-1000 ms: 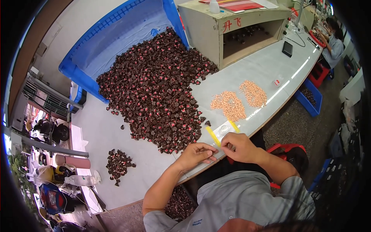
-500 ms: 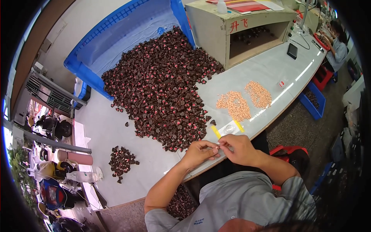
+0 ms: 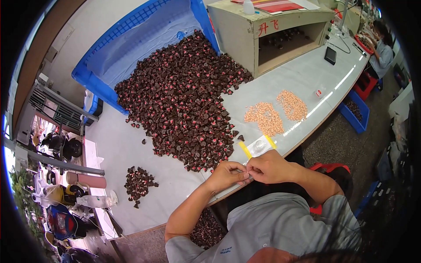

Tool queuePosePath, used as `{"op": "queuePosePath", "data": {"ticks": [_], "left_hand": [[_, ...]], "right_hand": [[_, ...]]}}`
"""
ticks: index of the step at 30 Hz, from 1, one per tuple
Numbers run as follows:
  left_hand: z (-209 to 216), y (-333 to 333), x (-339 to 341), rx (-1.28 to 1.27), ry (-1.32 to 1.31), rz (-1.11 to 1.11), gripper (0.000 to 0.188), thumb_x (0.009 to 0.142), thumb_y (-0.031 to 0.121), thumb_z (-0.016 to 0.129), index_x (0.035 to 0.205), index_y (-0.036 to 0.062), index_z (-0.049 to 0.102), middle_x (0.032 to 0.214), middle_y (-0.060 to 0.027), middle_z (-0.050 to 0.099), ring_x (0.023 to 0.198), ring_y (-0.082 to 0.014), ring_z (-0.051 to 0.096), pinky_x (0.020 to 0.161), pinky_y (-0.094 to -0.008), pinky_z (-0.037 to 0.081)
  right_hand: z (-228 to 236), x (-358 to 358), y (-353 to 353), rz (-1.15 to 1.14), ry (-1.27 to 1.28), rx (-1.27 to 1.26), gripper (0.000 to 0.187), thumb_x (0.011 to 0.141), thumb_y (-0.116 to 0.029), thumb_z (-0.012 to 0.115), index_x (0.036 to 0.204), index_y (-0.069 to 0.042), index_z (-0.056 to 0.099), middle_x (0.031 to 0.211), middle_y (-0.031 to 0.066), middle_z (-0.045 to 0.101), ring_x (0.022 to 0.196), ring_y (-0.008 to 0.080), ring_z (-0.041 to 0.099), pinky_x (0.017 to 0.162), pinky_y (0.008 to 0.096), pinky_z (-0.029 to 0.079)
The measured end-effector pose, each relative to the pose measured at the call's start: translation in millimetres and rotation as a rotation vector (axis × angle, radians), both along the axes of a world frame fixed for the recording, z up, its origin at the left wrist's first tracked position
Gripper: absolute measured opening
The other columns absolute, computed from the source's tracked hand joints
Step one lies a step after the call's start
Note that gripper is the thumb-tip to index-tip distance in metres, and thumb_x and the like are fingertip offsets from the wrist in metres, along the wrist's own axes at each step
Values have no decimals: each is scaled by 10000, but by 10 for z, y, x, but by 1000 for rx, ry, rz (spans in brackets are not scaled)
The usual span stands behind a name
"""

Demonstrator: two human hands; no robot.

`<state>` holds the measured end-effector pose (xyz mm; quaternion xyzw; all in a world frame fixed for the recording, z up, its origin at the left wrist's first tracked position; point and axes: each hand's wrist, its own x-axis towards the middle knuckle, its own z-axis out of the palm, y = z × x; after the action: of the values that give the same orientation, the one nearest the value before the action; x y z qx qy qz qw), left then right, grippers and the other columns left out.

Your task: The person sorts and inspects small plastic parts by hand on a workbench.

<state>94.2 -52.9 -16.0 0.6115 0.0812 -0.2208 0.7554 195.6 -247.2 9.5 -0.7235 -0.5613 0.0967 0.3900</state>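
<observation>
My left hand (image 3: 227, 175) and my right hand (image 3: 269, 168) meet at the table's front edge, fingertips pinched together. Whatever sits between them is too small and covered to make out. Just beyond the right hand, a white patch with a clear round piece (image 3: 258, 146) lies between two yellow strips (image 3: 244, 150). Farther back are two heaps of small beige pieces, one nearer (image 3: 265, 118) and one to its right (image 3: 292, 106). A large pile of small dark pieces with pinkish-red spots (image 3: 184, 101) spreads ahead of the left hand.
A tipped blue crate (image 3: 98, 57) stands behind the dark pile. A small separate heap of dark pieces (image 3: 139, 184) lies at left. At the back are a grey open-fronted box (image 3: 232, 39) and a black device (image 3: 330, 55). Another person (image 3: 382, 48) sits far right, beyond a blue bin (image 3: 353, 111).
My right hand has turned and lowered slightly, its fingers closing in against the left fingertips. More of the white patch shows beyond it. The view has shifted a little.
</observation>
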Motion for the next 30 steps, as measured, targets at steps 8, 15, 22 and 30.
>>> {"op": "queuePosePath", "data": {"ticks": [8, 15, 22, 30], "left_hand": [[-17, 22, 12, -25, 11, -1, 153, 885, 80, 676, 983, -37, 663, 906, -108, 696, 818, -155, 691, 686, -244, 565], [-14, 6, 16, -5, 21, -10, 146, 888, 88, 675, 964, -36, 668, 902, -119, 701, 813, -162, 692, 665, -241, 551], [23, -17, -1, -70, 19, 58, 185, 909, 67, 637, 1057, -44, 631, 1085, -142, 662, 931, -209, 688, 742, -258, 560], [-14, 20, -12, -59, -20, 91, 220, 918, 67, 624, 1109, -43, 624, 1031, -109, 672, 931, -174, 681, 753, -248, 561]], "right_hand": [[-48, 6, 1, 9, 17, 14, 109, 750, -106, 692, 822, -80, 613, 602, 74, 621, 544, 279, 628, 508, 379, 492], [-30, 8, -11, 8, -29, 26, 103, 751, -102, 694, 817, -77, 619, 587, 79, 613, 535, 280, 625, 506, 378, 493], [255, 301, -124, -49, -234, -81, 90, 754, -106, 673, 799, -78, 601, 557, 77, 579, 514, 288, 605, 488, 394, 472], [401, 542, -85, -60, -610, -310, 103, 715, -102, 614, 718, -32, 538, 584, 106, 602, 508, 293, 613, 473, 395, 473]]}}
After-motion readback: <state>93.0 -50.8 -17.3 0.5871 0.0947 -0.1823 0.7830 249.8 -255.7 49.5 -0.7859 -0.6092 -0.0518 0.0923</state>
